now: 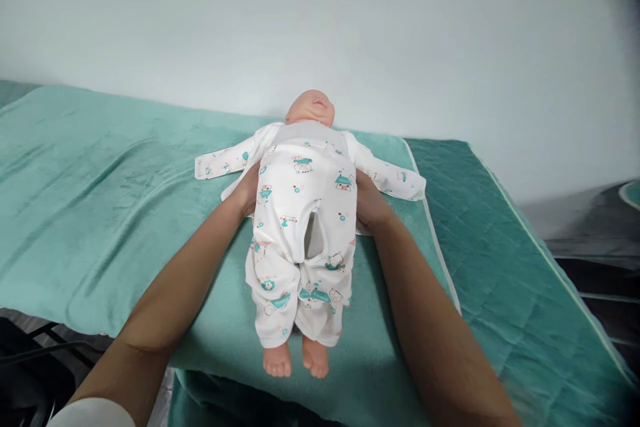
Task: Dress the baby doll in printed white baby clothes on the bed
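Note:
A baby doll (303,220) lies on its back on a teal towel (125,200), head toward the wall, bare feet toward me. It wears a white printed romper with empty sleeves spread to both sides. My left hand (246,190) is tucked against the doll's left flank and under its side. On the other flank my right hand (369,203) presses in the same way. The fingers of both hands are hidden beneath the doll's body and clothing.
The towel covers a padded table with a darker teal quilted cover (500,247) showing at the right. A plain white wall stands behind. Dark chair or frame parts (30,360) sit low at the left, below the table's near edge.

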`<state>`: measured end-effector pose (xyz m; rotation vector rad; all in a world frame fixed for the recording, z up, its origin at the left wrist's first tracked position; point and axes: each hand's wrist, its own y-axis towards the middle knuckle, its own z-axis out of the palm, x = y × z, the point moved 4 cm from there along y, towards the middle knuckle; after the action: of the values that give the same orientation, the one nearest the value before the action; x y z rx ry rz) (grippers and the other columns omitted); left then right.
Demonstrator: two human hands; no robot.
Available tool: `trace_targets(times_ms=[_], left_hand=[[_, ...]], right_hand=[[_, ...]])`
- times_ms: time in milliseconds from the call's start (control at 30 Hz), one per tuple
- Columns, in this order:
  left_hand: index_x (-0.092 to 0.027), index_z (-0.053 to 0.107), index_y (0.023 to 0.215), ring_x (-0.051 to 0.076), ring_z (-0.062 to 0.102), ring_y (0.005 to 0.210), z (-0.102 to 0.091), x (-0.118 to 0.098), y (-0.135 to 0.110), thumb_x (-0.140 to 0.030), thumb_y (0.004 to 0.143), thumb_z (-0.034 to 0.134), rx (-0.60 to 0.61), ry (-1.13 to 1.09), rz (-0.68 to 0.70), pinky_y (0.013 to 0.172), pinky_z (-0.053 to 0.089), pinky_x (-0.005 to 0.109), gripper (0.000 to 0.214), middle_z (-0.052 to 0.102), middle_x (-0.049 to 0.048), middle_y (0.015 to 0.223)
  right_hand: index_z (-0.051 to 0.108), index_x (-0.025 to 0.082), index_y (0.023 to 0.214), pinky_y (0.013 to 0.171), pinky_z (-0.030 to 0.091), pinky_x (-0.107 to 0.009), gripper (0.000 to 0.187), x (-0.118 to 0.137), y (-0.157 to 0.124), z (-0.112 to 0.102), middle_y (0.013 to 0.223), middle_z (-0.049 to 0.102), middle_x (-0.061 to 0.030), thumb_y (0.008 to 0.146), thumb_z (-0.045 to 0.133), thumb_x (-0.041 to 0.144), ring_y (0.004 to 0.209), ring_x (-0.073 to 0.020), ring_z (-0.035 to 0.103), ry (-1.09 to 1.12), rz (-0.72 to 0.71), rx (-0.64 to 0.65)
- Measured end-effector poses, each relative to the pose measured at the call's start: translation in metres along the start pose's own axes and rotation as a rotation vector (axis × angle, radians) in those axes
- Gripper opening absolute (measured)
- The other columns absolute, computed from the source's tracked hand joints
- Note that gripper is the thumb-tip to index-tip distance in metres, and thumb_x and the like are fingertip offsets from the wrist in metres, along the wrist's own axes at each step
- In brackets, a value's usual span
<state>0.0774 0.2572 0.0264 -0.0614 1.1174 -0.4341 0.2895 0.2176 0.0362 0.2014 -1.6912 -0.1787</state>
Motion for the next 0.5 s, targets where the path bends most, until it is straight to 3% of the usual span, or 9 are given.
trace_targets(times_ms=[167,367,500], left_hand=[[-0.018,0.072,0.093,0.028,0.070,0.097,0.003,0.000,0.001,-0.042,0.080,0.070,-0.002,-0.015,-0.022,0.098,0.051,0.044,0.028,0.076,0.0056,0.082],[-0.016,0.073,0.095,0.029,0.071,0.098,0.009,0.000,-0.002,-0.040,0.082,0.067,0.004,-0.084,-0.072,0.097,0.053,0.044,0.028,0.076,0.0073,0.083],[-0.018,0.073,0.096,0.029,0.072,0.097,0.011,0.000,-0.005,-0.042,0.085,0.063,-0.019,-0.096,-0.106,0.095,0.054,0.044,0.029,0.076,0.0067,0.082]], right_hand=[[0.075,0.024,0.098,0.100,0.051,-0.049,0.030,0.000,0.001,0.000,0.110,0.076,-0.0043,0.075,0.075,0.042,0.109,-0.0296,0.067,-0.049,0.044,-0.108],[0.074,0.027,0.100,0.099,0.051,-0.047,0.033,-0.006,0.004,0.001,0.108,0.075,-0.0034,0.072,0.077,0.044,0.108,-0.0289,0.066,0.021,0.059,-0.089],[0.072,0.025,0.086,0.094,0.051,-0.047,0.026,-0.007,0.005,0.000,0.095,0.075,-0.0026,0.070,0.076,0.044,0.098,-0.0288,0.065,-0.055,0.030,-0.160]])
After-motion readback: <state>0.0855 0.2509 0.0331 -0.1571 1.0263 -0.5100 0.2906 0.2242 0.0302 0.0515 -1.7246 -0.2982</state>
